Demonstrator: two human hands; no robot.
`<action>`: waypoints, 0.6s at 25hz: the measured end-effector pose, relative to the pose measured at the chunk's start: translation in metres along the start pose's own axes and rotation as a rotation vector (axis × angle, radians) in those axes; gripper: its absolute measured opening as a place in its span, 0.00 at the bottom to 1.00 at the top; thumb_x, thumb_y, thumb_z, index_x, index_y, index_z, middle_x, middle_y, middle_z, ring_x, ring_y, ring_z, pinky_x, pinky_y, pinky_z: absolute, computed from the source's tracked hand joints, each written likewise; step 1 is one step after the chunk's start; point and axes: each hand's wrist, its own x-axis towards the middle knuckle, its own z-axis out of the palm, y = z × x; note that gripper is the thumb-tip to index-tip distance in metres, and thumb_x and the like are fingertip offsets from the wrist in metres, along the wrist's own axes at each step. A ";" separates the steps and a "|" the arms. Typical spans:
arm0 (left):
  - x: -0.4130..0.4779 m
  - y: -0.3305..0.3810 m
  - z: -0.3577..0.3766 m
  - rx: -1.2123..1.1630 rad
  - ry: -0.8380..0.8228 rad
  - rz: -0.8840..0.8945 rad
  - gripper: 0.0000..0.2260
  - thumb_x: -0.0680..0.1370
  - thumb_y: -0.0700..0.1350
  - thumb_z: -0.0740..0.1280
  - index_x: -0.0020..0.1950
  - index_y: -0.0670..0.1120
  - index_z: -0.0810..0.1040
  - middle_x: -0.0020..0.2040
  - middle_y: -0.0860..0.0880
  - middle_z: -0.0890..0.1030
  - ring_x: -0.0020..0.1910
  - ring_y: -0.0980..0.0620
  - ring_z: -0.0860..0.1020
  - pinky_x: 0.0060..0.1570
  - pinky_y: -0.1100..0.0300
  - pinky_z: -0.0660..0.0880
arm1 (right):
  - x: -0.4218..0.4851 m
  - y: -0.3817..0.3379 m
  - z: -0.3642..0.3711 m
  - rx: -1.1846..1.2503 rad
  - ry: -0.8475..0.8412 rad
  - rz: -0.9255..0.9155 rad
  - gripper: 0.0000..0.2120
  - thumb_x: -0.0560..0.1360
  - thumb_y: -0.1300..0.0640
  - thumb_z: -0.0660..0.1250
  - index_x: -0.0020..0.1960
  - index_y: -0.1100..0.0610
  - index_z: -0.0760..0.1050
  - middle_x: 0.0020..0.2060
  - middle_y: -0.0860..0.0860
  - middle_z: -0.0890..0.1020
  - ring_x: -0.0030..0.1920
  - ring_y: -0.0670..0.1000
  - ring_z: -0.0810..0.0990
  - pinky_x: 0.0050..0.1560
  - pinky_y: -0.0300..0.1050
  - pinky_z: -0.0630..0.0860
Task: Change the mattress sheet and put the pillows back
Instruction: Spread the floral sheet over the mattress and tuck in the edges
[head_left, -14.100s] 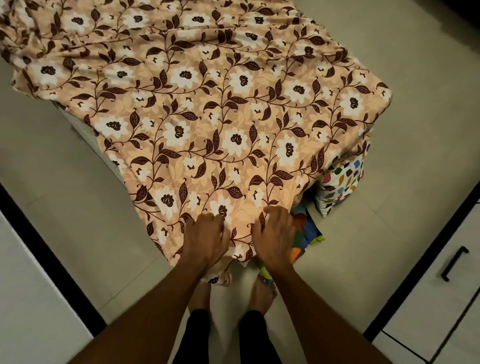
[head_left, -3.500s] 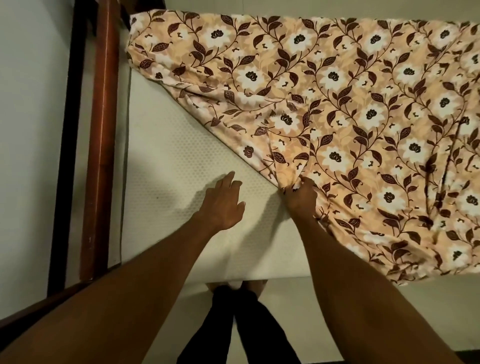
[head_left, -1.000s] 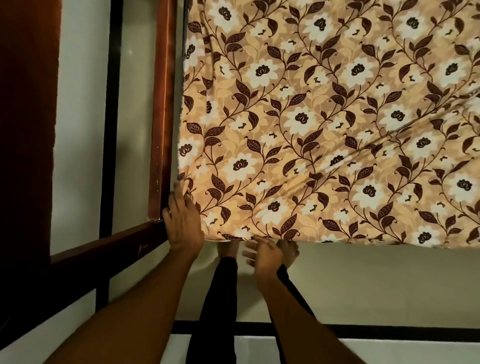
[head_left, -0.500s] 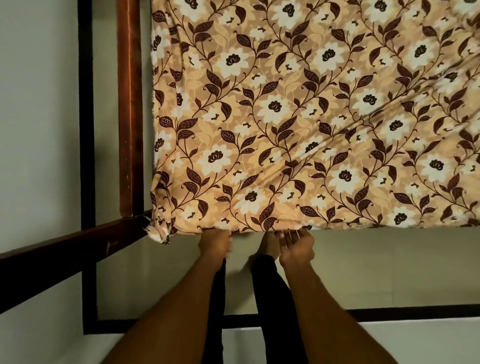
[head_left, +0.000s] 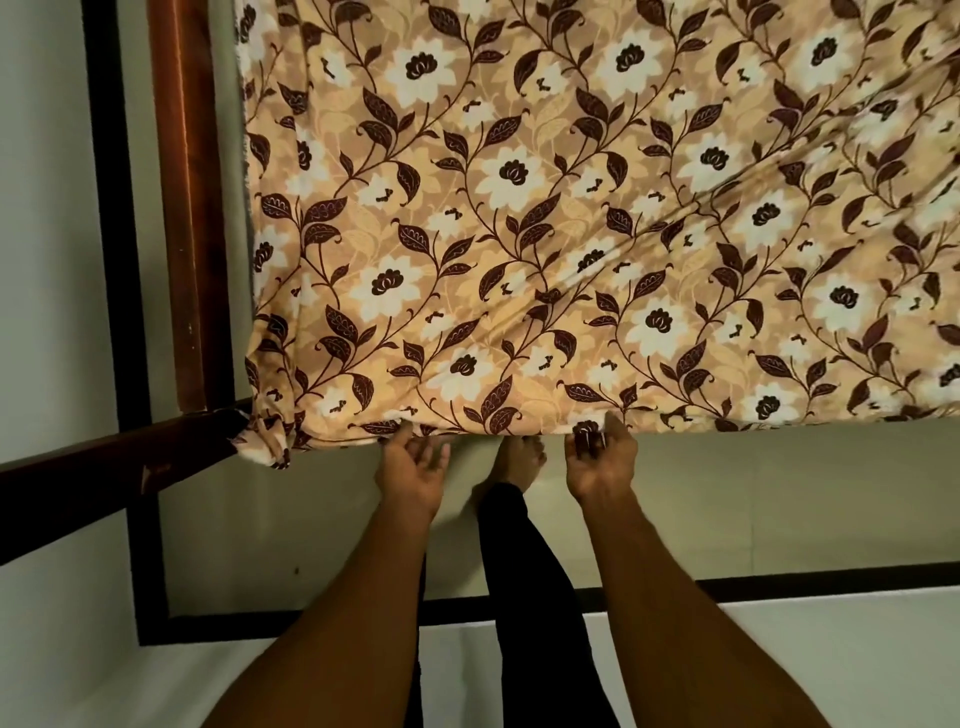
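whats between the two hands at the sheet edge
In the head view, a bare foot on the floor shows between the left hand and right hand, just below the sheet edge.

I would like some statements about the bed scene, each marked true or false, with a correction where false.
1. The floral sheet covers the mattress top in view. True.
2. Both hands are at the sheet's near edge. True: the left hand and the right hand are there.
3. A pillow lies on the sheet. False: none is in view.
4. The wooden bed frame runs along the sheet's right side. False: it is on the left.
5. The sheet is plain white. False: tan with white flowers and dark leaves.
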 end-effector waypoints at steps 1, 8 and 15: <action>-0.001 0.001 -0.002 -0.095 -0.021 0.032 0.05 0.81 0.39 0.64 0.56 0.44 0.77 0.54 0.43 0.81 0.52 0.44 0.82 0.51 0.46 0.80 | -0.002 -0.004 -0.004 0.049 -0.041 0.009 0.14 0.75 0.58 0.67 0.60 0.59 0.78 0.51 0.56 0.83 0.49 0.57 0.83 0.53 0.49 0.81; -0.018 -0.002 -0.022 -0.310 -0.129 0.075 0.24 0.71 0.43 0.61 0.67 0.46 0.80 0.60 0.42 0.84 0.62 0.37 0.80 0.53 0.45 0.77 | 0.002 -0.043 -0.029 0.267 -0.111 0.072 0.25 0.68 0.57 0.62 0.63 0.54 0.81 0.60 0.56 0.85 0.62 0.63 0.83 0.68 0.61 0.74; 0.026 0.002 -0.073 0.041 -0.052 0.045 0.23 0.78 0.53 0.66 0.71 0.48 0.78 0.65 0.42 0.82 0.64 0.38 0.79 0.62 0.41 0.77 | 0.025 -0.059 -0.077 -0.033 0.095 0.068 0.20 0.73 0.57 0.70 0.65 0.51 0.80 0.48 0.53 0.88 0.53 0.58 0.85 0.55 0.55 0.82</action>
